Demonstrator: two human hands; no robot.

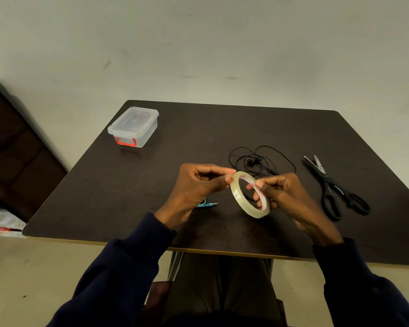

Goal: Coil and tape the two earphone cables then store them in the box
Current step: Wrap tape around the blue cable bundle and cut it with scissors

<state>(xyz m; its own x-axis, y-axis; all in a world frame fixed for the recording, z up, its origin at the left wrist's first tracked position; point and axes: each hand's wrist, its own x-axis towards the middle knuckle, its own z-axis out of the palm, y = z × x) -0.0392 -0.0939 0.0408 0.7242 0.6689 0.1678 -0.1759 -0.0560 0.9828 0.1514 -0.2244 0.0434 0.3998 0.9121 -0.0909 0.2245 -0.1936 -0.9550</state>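
Note:
Above the dark table [128,197], my right hand [283,194] grips a roll of clear tape [237,195] by its ring. My left hand [198,185] pinches the roll's upper left edge with thumb and forefinger. A black earphone cable [262,159] lies loose and tangled on the table just behind my hands. A light blue earphone cable [207,204] lies under my left hand, with only its plug end and a bit of cord showing. A clear plastic box [134,126] with a shut lid and red latch stands at the far left of the table.
Black scissors [333,187] lie open on the table to the right of my right hand. A dark wooden cabinet [14,149] stands to the left of the table. A pale wall runs behind the table's far edge.

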